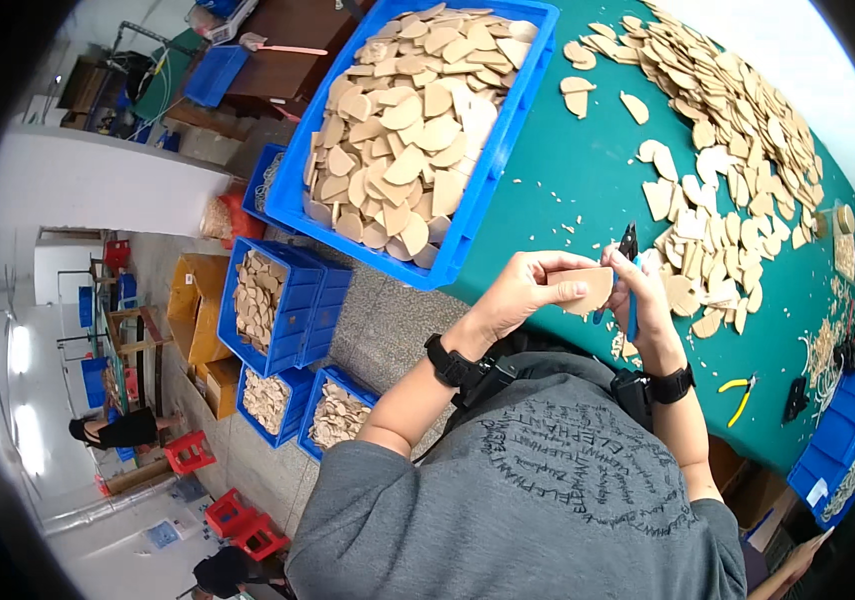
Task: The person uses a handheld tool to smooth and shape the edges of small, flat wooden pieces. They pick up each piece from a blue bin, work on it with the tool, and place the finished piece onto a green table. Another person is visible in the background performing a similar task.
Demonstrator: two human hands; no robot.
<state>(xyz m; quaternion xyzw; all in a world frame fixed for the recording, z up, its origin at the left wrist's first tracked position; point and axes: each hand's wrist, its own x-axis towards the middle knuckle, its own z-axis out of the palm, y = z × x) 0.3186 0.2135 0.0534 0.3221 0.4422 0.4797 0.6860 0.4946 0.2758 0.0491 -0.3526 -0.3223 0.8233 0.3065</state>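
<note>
My left hand (pixel 538 290) pinches a flat, tan half-round piece (pixel 588 289) between thumb and fingers in front of my body. Close beside it, my right hand (pixel 646 295) is closed around blue-handled cutting pliers (pixel 634 312). Their dark jaws (pixel 630 240) point up and away from me, next to the piece; I cannot tell whether they touch it. Loose tan pieces (pixel 693 235) lie on the green table (pixel 538 180) beyond my right hand, and a large heap of them (pixel 738 100) spreads farther back.
A big blue crate (pixel 493 190) full of tan pieces stands to the left. More filled blue bins (pixel 293 310) sit on the floor below it. Yellow-handled pliers (pixel 741 400) lie on the table at the right, near a blue bin (pixel 838 440) and a clear container (pixel 845 245).
</note>
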